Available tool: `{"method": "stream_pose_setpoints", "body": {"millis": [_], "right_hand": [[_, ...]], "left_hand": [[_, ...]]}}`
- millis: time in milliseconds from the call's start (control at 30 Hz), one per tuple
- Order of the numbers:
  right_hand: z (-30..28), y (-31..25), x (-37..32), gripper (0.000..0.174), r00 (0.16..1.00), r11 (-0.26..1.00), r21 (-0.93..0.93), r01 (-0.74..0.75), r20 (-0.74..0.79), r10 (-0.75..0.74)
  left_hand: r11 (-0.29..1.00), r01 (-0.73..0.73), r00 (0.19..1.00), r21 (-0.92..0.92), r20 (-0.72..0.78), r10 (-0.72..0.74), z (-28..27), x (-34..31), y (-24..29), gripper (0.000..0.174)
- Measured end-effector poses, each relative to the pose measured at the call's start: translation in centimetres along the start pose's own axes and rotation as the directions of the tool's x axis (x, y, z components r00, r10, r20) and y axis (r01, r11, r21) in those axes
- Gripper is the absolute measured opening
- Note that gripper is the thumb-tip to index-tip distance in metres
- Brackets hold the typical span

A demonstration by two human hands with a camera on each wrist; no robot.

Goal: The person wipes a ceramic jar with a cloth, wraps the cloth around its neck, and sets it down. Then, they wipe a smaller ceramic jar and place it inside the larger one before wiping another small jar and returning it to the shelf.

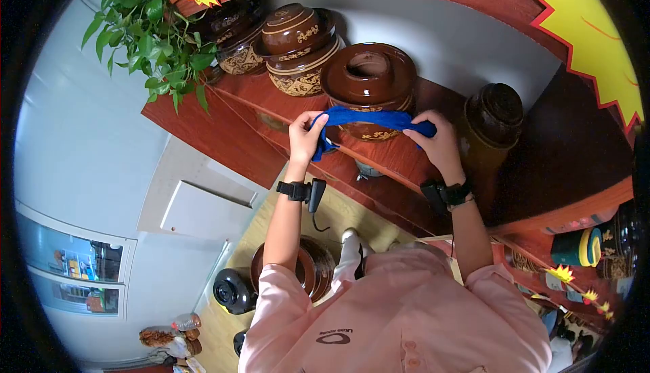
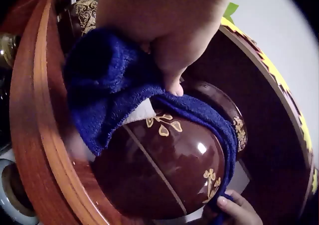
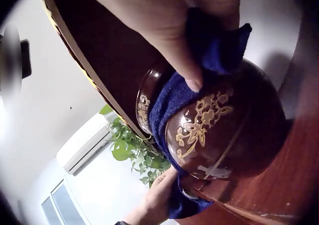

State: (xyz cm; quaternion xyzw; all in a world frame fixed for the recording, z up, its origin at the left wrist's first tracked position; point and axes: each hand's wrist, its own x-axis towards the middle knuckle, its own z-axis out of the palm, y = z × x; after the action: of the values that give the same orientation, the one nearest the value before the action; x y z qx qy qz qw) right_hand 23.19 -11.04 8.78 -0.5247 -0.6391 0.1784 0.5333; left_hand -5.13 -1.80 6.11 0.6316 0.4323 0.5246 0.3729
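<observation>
A blue cloth (image 1: 369,117) is stretched across the near side of a glossy brown jar (image 1: 369,75), just under its wide rim. My left hand (image 1: 306,135) pinches one end of it between thumb and fingers, and a loose part hangs below. The other end is gripped by my right hand (image 1: 437,139), with a short tail sticking out past the fingers. In the left wrist view the cloth (image 2: 199,110) curves along the jar's shoulder, above its painted yellow flowers. The right wrist view shows the jar (image 3: 249,130) standing on the reddish wooden shelf.
Two lidded, patterned jars (image 1: 301,61) (image 1: 240,48) stand left of this jar, beside a trailing green plant (image 1: 152,34). A dark jar (image 1: 494,116) stands to the right. Yellow star-shaped signs (image 1: 589,34) line the upper shelf edge. On the floor are more brown pots (image 1: 315,268).
</observation>
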Motion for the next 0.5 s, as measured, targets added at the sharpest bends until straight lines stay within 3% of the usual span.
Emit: {"method": "stream_pose_setpoints", "body": {"millis": [167, 300, 333, 500], "right_hand": [[0.1, 0.5, -0.6, 0.023, 0.999, 1.0, -0.015, -0.004, 0.052, 0.005], [0.8, 3.6, -1.2, 0.023, 0.996, 1.0, -0.026, 0.01, 0.093, -0.007], [1.1, 4.4, -1.3, 0.024, 0.995, 0.999, -0.038, 0.004, 0.097, 0.0], [2.9, 6.7, -0.5, 0.024, 0.997, 0.983, -0.176, -0.044, 0.06, 0.055]], "left_hand": [[0.999, -0.008, 0.999, 0.047, 0.033, 0.007, -0.3, -0.9, -1.4, 0.018], [0.978, -0.014, 0.999, 0.206, 0.049, 0.004, -0.5, -1.6, -3.5, 0.017], [0.966, -0.072, 0.997, 0.249, 0.057, 0.06, -0.5, -1.6, -4.1, 0.019], [0.919, -0.069, 0.998, 0.389, 0.018, 0.067, 0.9, -1.0, -4.4, 0.023]]}}
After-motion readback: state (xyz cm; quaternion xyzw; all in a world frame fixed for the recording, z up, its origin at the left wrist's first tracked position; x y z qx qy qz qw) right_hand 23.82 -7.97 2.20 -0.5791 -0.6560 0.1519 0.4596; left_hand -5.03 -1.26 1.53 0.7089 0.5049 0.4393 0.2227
